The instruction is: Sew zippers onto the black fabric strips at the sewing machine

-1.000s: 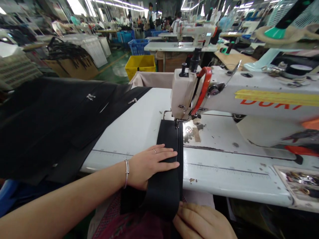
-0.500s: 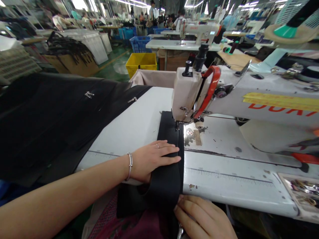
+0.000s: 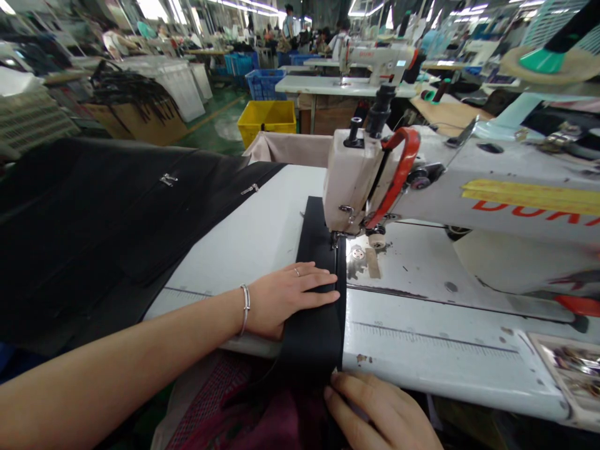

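Observation:
A long black fabric strip [image 3: 313,344] runs under the presser foot [image 3: 334,240] of a white sewing machine [image 3: 351,181], along the needle side of the bed. What looks like a zipper or seam line follows its right edge. My left hand [image 3: 293,294] lies flat on the strip in front of the foot, fingers stretched towards that edge. At the table's front edge, my right hand [image 3: 377,409] has thumb and fingers closed on the strip's right border. Below there, the strip drops towards my lap and is partly hidden.
Large black panels [image 3: 94,212] with zipper pulls [image 3: 167,180] cover the table's left side. A tray of small metal parts [image 3: 574,369] sits at the right corner. Behind are a yellow crate [image 3: 267,117], a blue crate [image 3: 265,83] and another sewing machine [image 3: 375,61]. People work farther back.
The black strip has slid away from me under the presser foot, its far end now farther back. Its loose near part has drawn up. Both hands stay almost in place.

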A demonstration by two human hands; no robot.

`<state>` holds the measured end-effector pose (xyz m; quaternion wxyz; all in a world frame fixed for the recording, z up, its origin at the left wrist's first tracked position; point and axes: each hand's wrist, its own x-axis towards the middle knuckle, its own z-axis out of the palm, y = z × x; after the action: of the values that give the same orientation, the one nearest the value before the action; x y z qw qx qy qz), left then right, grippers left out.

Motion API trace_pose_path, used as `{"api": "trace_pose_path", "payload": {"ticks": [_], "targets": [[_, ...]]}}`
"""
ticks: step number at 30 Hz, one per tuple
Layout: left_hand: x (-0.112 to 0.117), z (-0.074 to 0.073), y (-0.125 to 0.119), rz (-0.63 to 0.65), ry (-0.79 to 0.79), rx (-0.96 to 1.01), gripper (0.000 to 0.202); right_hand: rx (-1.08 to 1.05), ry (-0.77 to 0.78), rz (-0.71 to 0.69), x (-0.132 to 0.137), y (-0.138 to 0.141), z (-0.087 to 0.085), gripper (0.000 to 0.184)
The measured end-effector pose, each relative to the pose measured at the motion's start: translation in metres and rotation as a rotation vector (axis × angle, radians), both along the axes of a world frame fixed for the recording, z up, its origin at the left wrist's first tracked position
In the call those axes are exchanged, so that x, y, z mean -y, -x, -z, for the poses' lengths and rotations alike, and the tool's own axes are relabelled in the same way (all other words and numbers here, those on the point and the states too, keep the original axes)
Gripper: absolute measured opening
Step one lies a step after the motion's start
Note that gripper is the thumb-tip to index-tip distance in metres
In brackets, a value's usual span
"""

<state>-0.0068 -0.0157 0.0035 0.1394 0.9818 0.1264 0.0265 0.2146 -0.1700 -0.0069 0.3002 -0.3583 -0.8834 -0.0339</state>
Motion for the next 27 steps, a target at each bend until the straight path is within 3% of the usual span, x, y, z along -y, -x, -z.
{"api": "trace_pose_path", "payload": {"ticks": [16, 27], "targets": [[-0.008, -0.005, -0.002, -0.008, -0.014, -0.015, 0.085, -0.025, 0.040, 0.022, -0.004, 0.001, -0.001, 0.032], [-0.026, -0.001, -0.004, -0.021, -0.012, 0.036, 0.080, -0.020, 0.014, 0.017, -0.006, 0.004, -0.003, 0.036]]}}
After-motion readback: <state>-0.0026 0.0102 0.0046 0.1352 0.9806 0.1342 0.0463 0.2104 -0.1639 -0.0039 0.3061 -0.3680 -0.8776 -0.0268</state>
